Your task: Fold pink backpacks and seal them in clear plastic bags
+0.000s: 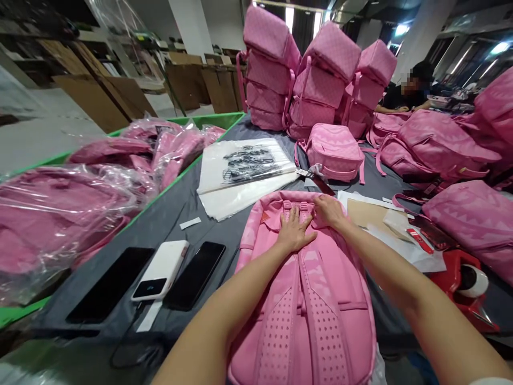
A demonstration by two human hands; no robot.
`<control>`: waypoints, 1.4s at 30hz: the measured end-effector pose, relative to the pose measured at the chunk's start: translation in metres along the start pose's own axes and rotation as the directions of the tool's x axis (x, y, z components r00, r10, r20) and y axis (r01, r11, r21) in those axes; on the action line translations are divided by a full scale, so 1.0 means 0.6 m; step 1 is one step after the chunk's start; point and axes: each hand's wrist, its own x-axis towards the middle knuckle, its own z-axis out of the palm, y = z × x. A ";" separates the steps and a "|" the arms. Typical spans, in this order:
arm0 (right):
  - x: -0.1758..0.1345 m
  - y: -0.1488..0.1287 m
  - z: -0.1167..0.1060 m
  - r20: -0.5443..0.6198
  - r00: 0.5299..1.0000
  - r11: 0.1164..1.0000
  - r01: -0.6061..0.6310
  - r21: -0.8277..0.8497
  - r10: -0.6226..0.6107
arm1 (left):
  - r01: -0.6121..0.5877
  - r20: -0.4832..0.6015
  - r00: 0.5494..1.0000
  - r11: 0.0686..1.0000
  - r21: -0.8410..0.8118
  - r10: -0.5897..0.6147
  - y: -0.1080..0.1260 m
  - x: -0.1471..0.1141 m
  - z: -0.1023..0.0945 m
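A pink backpack [344, 267] lies straps-up on the dark table in front of me, its two perforated shoulder straps [276, 331] running down the middle. My left hand [295, 230] rests on the back panel near the far end, fingers spread over the strap tops. At the far right corner of the backpack, my right hand [329, 210] is curled at the edge with its fingers bent; what lies under the fingertips is hidden. Just beyond stands a small pink lunch bag [334, 149] with a tag. To its left is a stack of printed clear plastic bags [248, 166].
Pink bags in plastic [72, 208] fill a green-edged bin at left. Two black phones [196, 275] flank a white power bank [162, 267]. Pink bags are stacked [268, 69] behind. A red tape dispenser [452, 278] and backpacks [436, 139] stand right; a person [412, 91] sits beyond.
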 end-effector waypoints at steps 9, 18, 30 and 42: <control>0.105 0.077 -0.016 0.268 0.961 0.994 -0.040 -0.106 0.067 | -0.050 -0.278 0.959 0.999 0.010 0.051 -0.007 -0.024 0.040; 0.076 -0.097 -0.015 0.095 0.939 0.944 0.329 0.033 -0.331 | -0.156 -0.389 0.911 0.988 -0.014 0.138 -0.019 -0.011 0.055; 0.078 -0.161 0.022 0.009 0.992 0.992 0.124 -0.004 -0.124 | -0.159 -0.360 0.924 0.985 -0.064 0.125 -0.020 -0.009 0.046; 0.057 -0.144 0.018 0.051 0.993 0.987 0.098 0.127 -0.105 | -0.213 -0.348 0.920 0.975 -0.065 0.178 -0.016 -0.002 0.062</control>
